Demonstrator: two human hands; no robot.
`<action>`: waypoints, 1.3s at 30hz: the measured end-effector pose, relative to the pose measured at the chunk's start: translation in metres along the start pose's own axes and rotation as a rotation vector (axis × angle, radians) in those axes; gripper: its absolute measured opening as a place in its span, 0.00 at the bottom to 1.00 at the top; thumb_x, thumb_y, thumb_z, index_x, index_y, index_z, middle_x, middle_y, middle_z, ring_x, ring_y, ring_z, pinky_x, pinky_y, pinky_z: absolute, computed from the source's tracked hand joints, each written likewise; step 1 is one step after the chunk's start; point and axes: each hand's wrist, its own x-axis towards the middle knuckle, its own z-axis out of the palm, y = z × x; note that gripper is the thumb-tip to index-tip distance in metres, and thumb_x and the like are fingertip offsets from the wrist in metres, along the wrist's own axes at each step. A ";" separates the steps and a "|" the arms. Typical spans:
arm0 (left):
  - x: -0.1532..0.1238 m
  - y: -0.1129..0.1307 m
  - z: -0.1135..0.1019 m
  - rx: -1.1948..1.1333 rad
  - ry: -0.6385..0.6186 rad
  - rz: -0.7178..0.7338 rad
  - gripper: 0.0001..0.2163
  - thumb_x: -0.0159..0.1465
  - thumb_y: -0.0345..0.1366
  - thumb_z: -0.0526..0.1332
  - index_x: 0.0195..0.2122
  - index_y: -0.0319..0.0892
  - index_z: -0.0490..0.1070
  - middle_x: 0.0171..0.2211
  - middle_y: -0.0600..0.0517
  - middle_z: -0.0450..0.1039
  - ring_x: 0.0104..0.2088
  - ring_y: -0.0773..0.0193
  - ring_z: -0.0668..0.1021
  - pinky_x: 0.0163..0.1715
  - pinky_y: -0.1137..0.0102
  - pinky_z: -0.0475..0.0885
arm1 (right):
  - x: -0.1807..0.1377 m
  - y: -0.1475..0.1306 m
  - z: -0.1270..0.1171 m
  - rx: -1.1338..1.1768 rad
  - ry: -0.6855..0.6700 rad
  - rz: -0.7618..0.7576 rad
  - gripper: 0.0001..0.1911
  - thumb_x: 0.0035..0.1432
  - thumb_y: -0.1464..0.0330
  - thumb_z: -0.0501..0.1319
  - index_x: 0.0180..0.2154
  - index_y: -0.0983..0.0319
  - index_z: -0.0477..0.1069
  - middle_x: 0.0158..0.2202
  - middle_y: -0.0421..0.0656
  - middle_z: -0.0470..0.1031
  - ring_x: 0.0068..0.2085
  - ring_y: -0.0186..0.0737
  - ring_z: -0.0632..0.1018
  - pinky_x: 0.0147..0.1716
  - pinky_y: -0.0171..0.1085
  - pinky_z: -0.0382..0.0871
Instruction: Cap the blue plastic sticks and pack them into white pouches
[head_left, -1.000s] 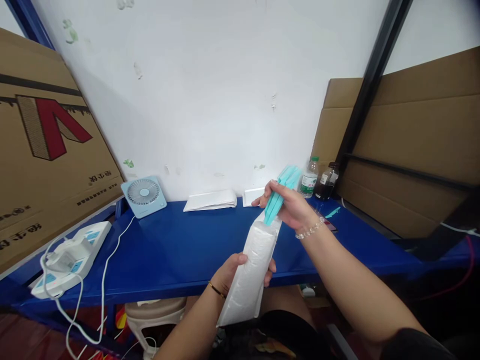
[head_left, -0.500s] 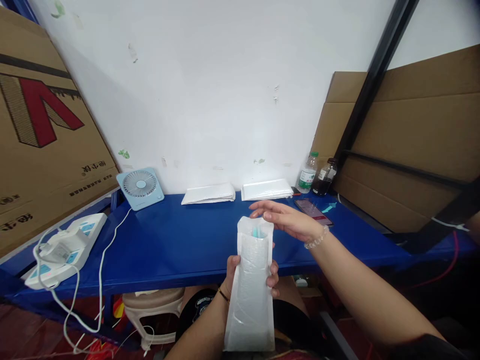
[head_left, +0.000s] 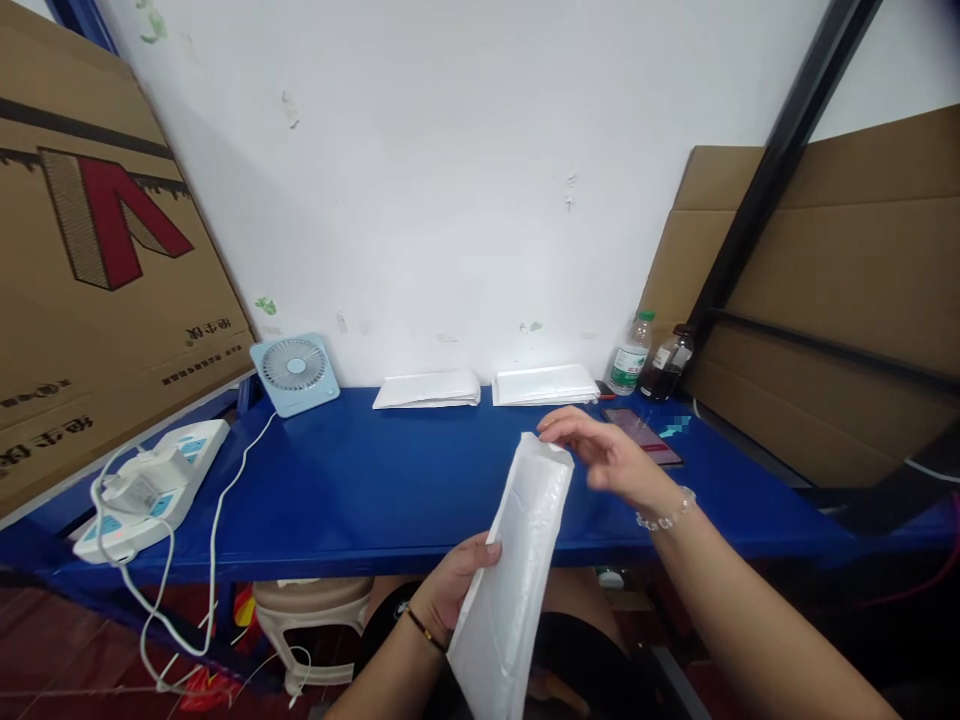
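A white padded bubble mailer [head_left: 517, 570] stands tilted in front of me, its upper end leaning right. My left hand [head_left: 461, 575] grips its lower left side, thumb on the near face and the other fingers hidden behind. At the mailer's top edge, my right hand [head_left: 604, 460] touches the flap with bent fingertips, the thumb held apart. The inside of the mailer cannot be seen. Two stacks of flat white mailers, the left stack [head_left: 427, 389] and the right stack [head_left: 545, 384], lie at the back of the blue table [head_left: 337, 480].
A small blue fan [head_left: 295, 373] and a white power strip [head_left: 169, 485] with cables are on the left. On the right are a phone [head_left: 645, 437], a water bottle [head_left: 630, 355] and a dark drink bottle [head_left: 669, 365]. Large cardboard sheets [head_left: 847, 300] flank the table; a stool [head_left: 311, 620] stands below.
The mailer has tilted to the right and turned, so the teal item in its opening no longer shows. My right hand has moved slightly right and its fingers have bent onto the top edge.
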 end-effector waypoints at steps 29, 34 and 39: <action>-0.008 0.086 -0.016 -0.620 0.207 0.439 0.13 0.64 0.39 0.53 0.46 0.40 0.68 0.29 0.53 0.65 0.26 0.68 0.67 0.26 0.71 0.63 | 0.129 0.177 -0.133 -0.771 0.941 0.816 0.33 0.47 0.63 0.64 0.53 0.70 0.63 0.55 0.64 0.62 0.57 0.62 0.63 0.51 0.53 0.58; -0.008 0.086 -0.014 -0.594 0.220 0.472 0.11 0.63 0.38 0.54 0.43 0.40 0.69 0.28 0.54 0.64 0.25 0.70 0.67 0.25 0.71 0.63 | 0.103 0.179 -0.162 -0.680 0.885 0.796 0.24 0.36 0.75 0.66 0.41 0.69 0.71 0.41 0.54 0.74 0.47 0.54 0.72 0.47 0.45 0.63; -0.008 0.087 -0.011 -0.505 0.265 0.461 0.09 0.62 0.37 0.56 0.42 0.41 0.69 0.28 0.54 0.65 0.24 0.72 0.68 0.24 0.73 0.64 | 0.114 0.160 -0.146 -0.572 0.917 0.639 0.21 0.38 0.76 0.60 0.40 0.64 0.69 0.34 0.46 0.72 0.42 0.47 0.73 0.43 0.42 0.66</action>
